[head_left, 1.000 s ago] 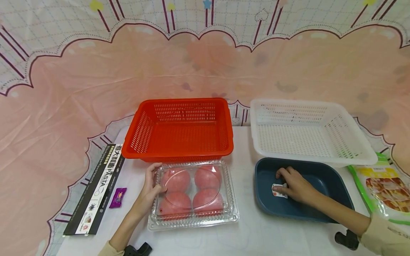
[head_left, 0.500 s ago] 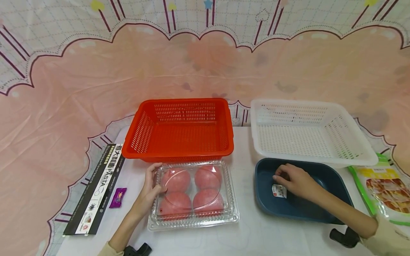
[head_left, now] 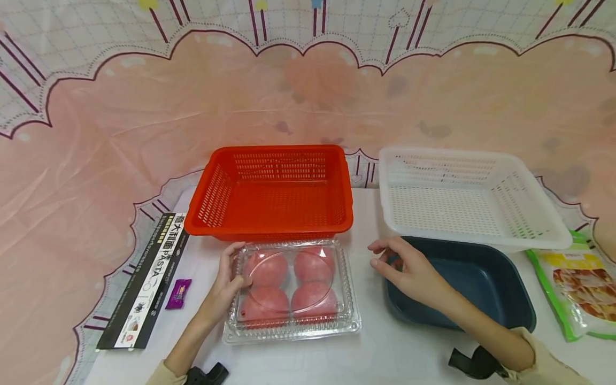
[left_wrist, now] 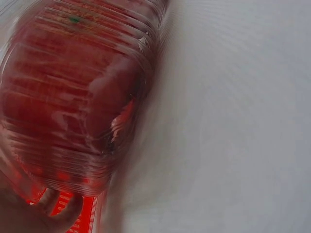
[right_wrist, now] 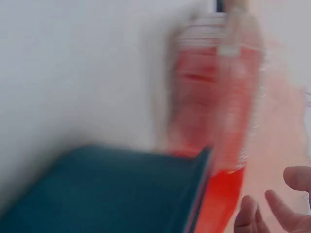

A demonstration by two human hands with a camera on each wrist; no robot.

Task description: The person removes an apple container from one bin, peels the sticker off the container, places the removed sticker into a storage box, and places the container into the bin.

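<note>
A clear lidded plastic box (head_left: 293, 338) with several red, round fruits (head_left: 314, 300) stands in the middle of the table in the head view. My left hand (head_left: 225, 286) grips its left side, thumb over the lid edge; the left wrist view shows its fingers (left_wrist: 73, 209) at the box's end. My right hand (head_left: 415, 274) hovers across the left rim of a dark blue tub (head_left: 481, 286), fingers loosely bent with nothing between them. In the right wrist view the fingers (right_wrist: 279, 209) are spread, beyond the tub's edge. The hand covers the tub's left part.
Behind the box stands a red basket (head_left: 269, 235), and a white basket (head_left: 481, 235) behind the tub. At left lie a black-and-white pasta box (head_left: 144, 283) and a small purple wrapped sweet (head_left: 178, 294). A green-edged food bag (head_left: 577, 289) lies far right.
My right hand has moved left from inside the tub to its left rim. The small white packet seen in the tub earlier is now out of sight. My left hand keeps its place.
</note>
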